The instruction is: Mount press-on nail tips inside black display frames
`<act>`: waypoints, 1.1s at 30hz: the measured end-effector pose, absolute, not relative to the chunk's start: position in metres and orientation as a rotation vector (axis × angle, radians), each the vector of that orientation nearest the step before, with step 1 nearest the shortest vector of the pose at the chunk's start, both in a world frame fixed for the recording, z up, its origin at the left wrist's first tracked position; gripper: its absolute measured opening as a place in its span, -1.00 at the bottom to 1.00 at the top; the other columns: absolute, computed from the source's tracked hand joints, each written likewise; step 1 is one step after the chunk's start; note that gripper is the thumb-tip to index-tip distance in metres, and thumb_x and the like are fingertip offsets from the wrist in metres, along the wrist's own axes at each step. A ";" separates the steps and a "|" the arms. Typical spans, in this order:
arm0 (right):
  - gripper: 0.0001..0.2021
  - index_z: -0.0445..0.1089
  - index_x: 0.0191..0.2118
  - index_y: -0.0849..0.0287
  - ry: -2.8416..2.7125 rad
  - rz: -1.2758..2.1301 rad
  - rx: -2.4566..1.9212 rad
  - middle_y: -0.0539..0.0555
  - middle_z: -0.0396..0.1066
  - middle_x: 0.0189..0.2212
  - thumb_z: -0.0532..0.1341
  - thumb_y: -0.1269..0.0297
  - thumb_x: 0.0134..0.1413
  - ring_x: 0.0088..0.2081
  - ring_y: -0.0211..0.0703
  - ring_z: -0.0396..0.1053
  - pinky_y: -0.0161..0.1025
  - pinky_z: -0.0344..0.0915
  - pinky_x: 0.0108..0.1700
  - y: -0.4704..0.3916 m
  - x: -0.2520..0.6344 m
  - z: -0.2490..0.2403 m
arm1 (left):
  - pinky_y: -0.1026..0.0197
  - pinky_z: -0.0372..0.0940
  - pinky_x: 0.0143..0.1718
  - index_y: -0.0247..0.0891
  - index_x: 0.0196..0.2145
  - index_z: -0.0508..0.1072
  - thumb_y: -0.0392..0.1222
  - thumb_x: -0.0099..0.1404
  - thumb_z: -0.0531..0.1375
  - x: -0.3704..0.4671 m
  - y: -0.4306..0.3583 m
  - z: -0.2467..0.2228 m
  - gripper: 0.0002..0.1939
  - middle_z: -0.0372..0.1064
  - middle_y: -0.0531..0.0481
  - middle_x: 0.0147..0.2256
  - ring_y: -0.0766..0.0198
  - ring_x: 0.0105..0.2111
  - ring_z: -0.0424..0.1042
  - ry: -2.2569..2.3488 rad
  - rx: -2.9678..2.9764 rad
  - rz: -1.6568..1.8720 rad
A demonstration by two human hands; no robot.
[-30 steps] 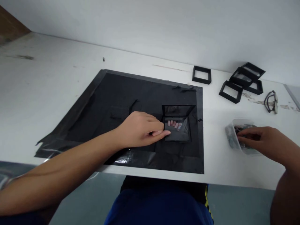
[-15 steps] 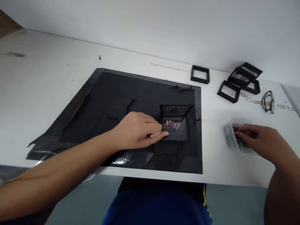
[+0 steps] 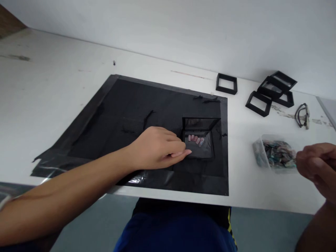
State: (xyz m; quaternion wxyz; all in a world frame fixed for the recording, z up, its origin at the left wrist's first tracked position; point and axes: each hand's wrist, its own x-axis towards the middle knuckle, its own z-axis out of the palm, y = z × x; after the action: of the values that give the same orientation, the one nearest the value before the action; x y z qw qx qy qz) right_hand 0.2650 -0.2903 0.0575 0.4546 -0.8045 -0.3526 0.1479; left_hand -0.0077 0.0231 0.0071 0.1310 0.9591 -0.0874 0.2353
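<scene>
A black hinged case lies open on the black mat, its lid tilted up at the back. Inside it, several pink false nails form a curved row, one with a glittery bluish look. My left hand is closed at the left edge of the case, thumb along the front-left corner; its curled fingers are partly hidden. To the right, a clear plastic tub is filled with small glossy teal and brownish pieces. My right hand is beside the tub's right rim, fingertips pressed together; whatever they pinch cannot be made out.
The black mat is taped onto a white table against a wall. A single black frame stands behind the mat, and several more frames are piled farther right. Dark-rimmed glasses lie behind the tub.
My right hand has come out of the tub and moved right, fingers together, uncovering the pieces inside. My left hand stays at the case. The view has shifted slightly.
</scene>
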 end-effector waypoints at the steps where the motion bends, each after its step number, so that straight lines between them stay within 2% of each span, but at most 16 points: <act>1: -0.87 0.40 -0.33 0.02 -0.865 0.433 -1.800 -0.02 0.18 -0.65 0.32 0.15 0.15 -0.65 -0.26 0.14 -0.21 0.07 -0.60 -0.288 0.253 0.056 | 0.33 0.10 -0.50 -0.24 -0.60 0.18 -0.21 0.38 0.19 -0.008 0.023 0.007 -0.59 0.13 0.19 -0.66 0.45 -0.62 0.13 -0.262 2.783 0.674; 2: -0.88 0.36 -0.33 0.01 -0.871 0.505 -1.636 -0.06 0.06 -0.70 0.28 0.16 0.18 -0.68 -0.28 0.05 -0.23 0.00 -0.63 -0.284 0.240 0.055 | 0.33 0.10 -0.50 -0.24 -0.60 0.19 -0.21 0.38 0.19 -0.008 0.023 0.007 -0.60 0.15 0.19 -0.66 0.45 -0.62 0.15 -0.272 2.782 0.668; 4: -0.85 0.27 -0.33 0.00 -0.815 0.641 -1.464 -0.09 -0.03 -0.70 0.21 0.12 0.22 -0.69 -0.27 -0.03 -0.23 -0.06 -0.64 -0.274 0.214 0.050 | 0.33 0.11 -0.50 -0.24 -0.59 0.20 -0.21 0.38 0.18 -0.009 0.022 0.006 -0.60 0.18 0.18 -0.66 0.44 -0.61 0.17 -0.285 2.787 0.675; 7: -0.80 0.18 -0.30 0.01 -0.757 0.805 -1.341 -0.09 -0.03 -0.66 0.08 0.05 0.31 -0.64 -0.25 -0.05 -0.24 -0.06 -0.62 -0.252 0.180 0.047 | 0.32 0.11 -0.50 -0.24 -0.58 0.20 -0.20 0.39 0.18 -0.009 0.021 0.006 -0.61 0.18 0.19 -0.66 0.44 -0.61 0.16 -0.300 2.796 0.710; 9: -0.80 0.18 -0.28 0.01 -0.835 0.921 -1.290 -0.09 0.00 -0.64 0.04 0.07 0.36 -0.62 -0.26 -0.03 -0.26 -0.02 -0.59 -0.234 0.166 0.047 | 0.31 0.10 -0.51 -0.24 -0.58 0.20 -0.20 0.39 0.17 -0.009 0.020 0.007 -0.61 0.19 0.19 -0.66 0.44 -0.62 0.17 -0.310 2.803 0.730; 15: -0.84 0.29 -0.21 0.02 -0.981 1.076 -1.303 -0.11 0.08 -0.60 0.10 0.10 0.39 -0.59 -0.34 0.01 -0.32 -0.07 -0.56 -0.184 0.162 0.042 | 0.31 0.06 -0.53 -0.25 -0.60 0.14 -0.18 0.41 0.14 -0.011 0.019 0.010 -0.57 0.16 0.20 -0.66 0.45 -0.64 0.13 -0.313 2.809 0.800; 25: -0.84 0.34 -0.21 0.08 -1.205 1.165 -1.456 -0.11 0.12 -0.56 0.19 0.12 0.35 -0.55 -0.39 0.07 -0.39 0.06 -0.53 -0.157 0.175 0.024 | 0.27 0.05 -0.53 -0.22 -0.50 0.30 -0.14 0.43 0.14 -0.012 0.018 0.008 -0.68 0.27 0.20 -0.63 0.44 -0.62 0.22 -0.278 2.769 0.918; 33: -0.74 0.40 -0.30 0.10 -1.202 1.266 -1.542 -0.12 0.11 -0.64 0.24 0.02 0.26 -0.60 -0.38 0.01 -0.41 0.01 -0.59 -0.157 0.172 0.020 | 0.28 0.06 -0.56 -0.19 -0.34 0.44 0.04 0.38 0.22 -0.010 0.008 0.007 -0.74 0.39 0.23 -0.57 0.48 -0.58 0.35 -0.142 2.490 0.985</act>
State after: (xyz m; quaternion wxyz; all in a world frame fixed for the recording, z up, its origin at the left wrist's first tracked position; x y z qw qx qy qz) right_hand 0.1719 -0.1575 0.0203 0.3951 -0.6081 -0.4740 0.4994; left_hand -0.0104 0.0075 0.0070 0.2279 0.9042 -0.0515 0.3576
